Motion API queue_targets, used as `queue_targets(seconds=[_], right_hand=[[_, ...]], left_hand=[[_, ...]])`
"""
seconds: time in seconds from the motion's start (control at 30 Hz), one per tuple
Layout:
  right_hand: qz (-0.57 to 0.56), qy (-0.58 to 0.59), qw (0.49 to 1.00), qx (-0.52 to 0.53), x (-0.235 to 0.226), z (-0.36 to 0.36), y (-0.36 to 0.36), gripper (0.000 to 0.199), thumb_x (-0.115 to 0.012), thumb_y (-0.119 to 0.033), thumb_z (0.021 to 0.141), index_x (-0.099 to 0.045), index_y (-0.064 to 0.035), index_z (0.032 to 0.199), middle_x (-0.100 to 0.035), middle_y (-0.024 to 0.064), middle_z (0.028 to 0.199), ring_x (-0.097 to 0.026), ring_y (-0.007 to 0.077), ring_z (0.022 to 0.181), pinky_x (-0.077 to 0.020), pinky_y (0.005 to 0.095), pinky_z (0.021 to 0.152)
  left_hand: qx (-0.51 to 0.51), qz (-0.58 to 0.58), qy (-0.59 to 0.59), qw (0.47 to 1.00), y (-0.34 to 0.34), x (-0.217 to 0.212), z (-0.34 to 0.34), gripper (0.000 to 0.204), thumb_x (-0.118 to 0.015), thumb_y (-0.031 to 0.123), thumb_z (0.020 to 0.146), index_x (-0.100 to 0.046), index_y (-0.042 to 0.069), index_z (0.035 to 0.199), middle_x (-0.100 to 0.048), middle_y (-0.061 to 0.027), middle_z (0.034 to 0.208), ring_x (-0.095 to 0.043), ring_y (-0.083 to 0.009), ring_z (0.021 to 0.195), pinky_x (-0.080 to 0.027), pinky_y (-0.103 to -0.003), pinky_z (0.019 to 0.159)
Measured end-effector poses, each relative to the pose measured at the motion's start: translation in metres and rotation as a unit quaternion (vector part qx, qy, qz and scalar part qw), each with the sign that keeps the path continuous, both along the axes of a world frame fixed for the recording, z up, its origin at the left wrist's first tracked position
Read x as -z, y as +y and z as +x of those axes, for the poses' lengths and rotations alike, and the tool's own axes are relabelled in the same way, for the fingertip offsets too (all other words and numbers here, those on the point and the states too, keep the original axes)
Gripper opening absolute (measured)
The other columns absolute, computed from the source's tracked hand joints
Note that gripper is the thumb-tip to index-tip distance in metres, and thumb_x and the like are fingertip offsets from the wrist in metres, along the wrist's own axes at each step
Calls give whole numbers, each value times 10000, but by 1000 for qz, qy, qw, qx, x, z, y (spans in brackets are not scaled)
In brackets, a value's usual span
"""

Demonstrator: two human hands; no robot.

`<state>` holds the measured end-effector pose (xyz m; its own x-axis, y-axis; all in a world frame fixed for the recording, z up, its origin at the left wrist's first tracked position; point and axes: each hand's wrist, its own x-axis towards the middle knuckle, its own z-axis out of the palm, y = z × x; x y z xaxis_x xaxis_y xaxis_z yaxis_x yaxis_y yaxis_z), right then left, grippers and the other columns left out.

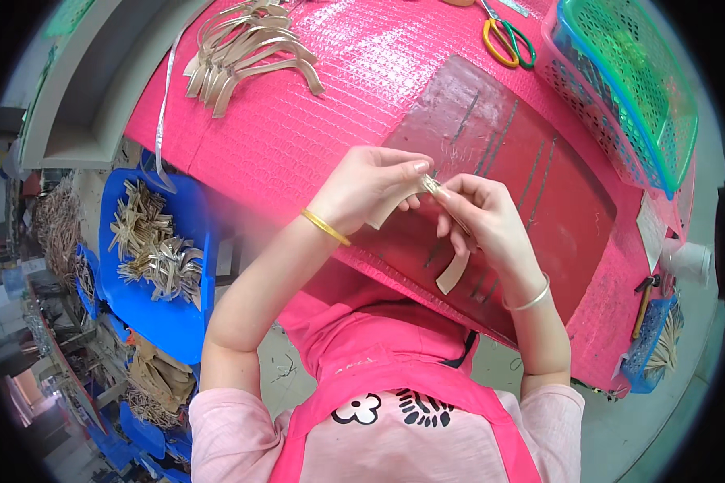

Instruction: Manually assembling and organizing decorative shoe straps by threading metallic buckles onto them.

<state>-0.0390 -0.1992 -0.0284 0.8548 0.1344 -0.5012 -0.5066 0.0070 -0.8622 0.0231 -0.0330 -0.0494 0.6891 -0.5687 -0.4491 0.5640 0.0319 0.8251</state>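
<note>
Left hand (379,183): thumb and fingers pinch a beige strap (453,274).
Right hand (485,216): close beside the left, fingers clamped near the strap's shiny gold-toned part (431,186).
Strap: between both hands, above the dark red board (568,241), one end hanging loose.
Handling: close, even pinches likely serve best, keeping the band untwisted.
Far side: similar straps (254,60) left, scissors (503,50) right.

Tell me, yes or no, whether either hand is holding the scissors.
No, the scissors lie on the pink cover, while the left hand and right hand hold beige strapping.
</note>
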Motion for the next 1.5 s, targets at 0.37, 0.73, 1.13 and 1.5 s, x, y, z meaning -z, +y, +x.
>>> queue_targets(seconds=[0.37, 0.73, 1.13, 1.5], right_hand=[[28, -63, 995, 78, 20, 0, 23, 192, -495, -183, 855, -538, 0, 813, -539, 34, 544, -465, 68, 363, -296, 173, 315], [-178, -142, 974, 3, -12, -3, 12, 155, -502, -125, 831, -573, 13, 832, -503, 54, 496, -503, 92, 432, -394, 230, 422], [-24, -272, 960, 63, -31, -13, 21, 270, -434, -44, 849, -505, 2, 1105, -521, 58, 877, -509, 109, 773, -423, 201, 641], [-300, -551, 779, -17, -55, 11, -14, 180, -599, 14, 645, -621, -23, 820, -548, 55, 720, -533, 149, 616, -411, 252, 523]], left_hand=[[-115, -95, 42, 988, -1, 13, -17, 249, -554, 90, 806, -557, -52, 1010, -612, -114, 850, -591, -141, 729, -478, -227, 660], [-134, -99, -36, 985, -5, -9, -11, 237, -564, 31, 778, -561, -48, 1002, -610, -119, 875, -591, -158, 798, -476, -255, 734], [-69, 55, -317, 944, -20, -36, -30, 192, -543, 87, 809, -582, -36, 952, -620, -92, 856, -586, -145, 705, -459, -251, 652], [-64, -171, -104, 978, -27, -42, -26, 196, -492, 114, 836, -594, -21, 935, -602, -16, 716, -502, -48, 579, -384, -173, 493]])
